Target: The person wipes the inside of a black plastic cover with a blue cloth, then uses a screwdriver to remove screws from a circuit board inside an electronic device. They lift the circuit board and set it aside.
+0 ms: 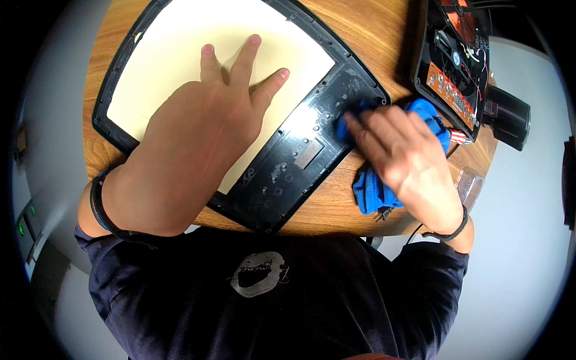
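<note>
A large black plastic panel (291, 180) with a cream-coloured sheet (174, 45) set in it lies flat on the wooden table. My left hand (192, 129) rests on the sheet, its fingers spread and nothing in them. At the panel's right end, my right hand (402, 147) presses a blue cloth (373, 189) against the black strip beside the sheet. Part of the cloth hangs below that hand onto the table. Motion blurs the fingertips there. Small studs and a rectangular slot show on the strip.
To the right stands an opened black housing (429, 57) with an orange circuit board (450, 90) and wires. A black box-shaped part (509, 117) sits beside it. Near the wooden table's (336, 210) front right lie a plug (384, 212) and a clear plastic piece (470, 186).
</note>
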`<state>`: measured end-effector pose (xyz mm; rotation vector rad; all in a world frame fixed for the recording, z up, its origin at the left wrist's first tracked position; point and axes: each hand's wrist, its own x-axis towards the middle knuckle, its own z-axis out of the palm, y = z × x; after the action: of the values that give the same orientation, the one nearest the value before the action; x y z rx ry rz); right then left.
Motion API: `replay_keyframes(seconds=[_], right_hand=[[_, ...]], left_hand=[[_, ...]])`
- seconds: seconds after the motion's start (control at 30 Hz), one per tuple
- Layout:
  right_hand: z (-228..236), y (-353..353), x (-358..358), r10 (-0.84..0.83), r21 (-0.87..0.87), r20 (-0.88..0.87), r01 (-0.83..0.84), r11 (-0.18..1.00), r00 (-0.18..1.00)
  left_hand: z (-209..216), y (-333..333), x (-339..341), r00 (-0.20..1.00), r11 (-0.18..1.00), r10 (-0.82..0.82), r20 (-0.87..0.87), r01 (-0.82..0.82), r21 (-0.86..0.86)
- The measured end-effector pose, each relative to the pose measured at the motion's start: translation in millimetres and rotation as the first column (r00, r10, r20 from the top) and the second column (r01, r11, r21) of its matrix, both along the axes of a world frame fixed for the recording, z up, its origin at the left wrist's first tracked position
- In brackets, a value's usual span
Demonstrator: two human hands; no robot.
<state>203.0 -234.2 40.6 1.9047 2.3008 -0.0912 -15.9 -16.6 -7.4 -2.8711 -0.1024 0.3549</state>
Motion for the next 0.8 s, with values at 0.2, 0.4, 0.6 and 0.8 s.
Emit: replay_keyframes(seconds=[0.2,0.4,0.6,0.8], right_hand=[[9.0,-6.4,1.7,-0.133,-0.105,-0.091,0.123,0.987,0.987],[4.4,-6.0,5.0,-0.101,-0.066,0.053,0.104,0.992,0.993],[3.1,-10.3,-0.2,0.035,-0.098,-0.235,-0.06,0.993,0.971],[3.4,6.2,12.7,-0.239,-0.017,-0.057,0.238,0.971,0.969]], left_hand=[[-1.6,1.7,-1.7,1.0,1.0,-0.002,0.012,0.002,-0.031],[-5.2,2.4,-0.7,1.0,1.0,-0.013,0.026,0.013,-0.009],[-5.4,0.6,-0.6,1.0,1.0,-0.004,0.025,0.004,-0.003],[-0.6,2.7,0.6,1.0,0.999,-0.028,-0.009,0.028,0.016]])
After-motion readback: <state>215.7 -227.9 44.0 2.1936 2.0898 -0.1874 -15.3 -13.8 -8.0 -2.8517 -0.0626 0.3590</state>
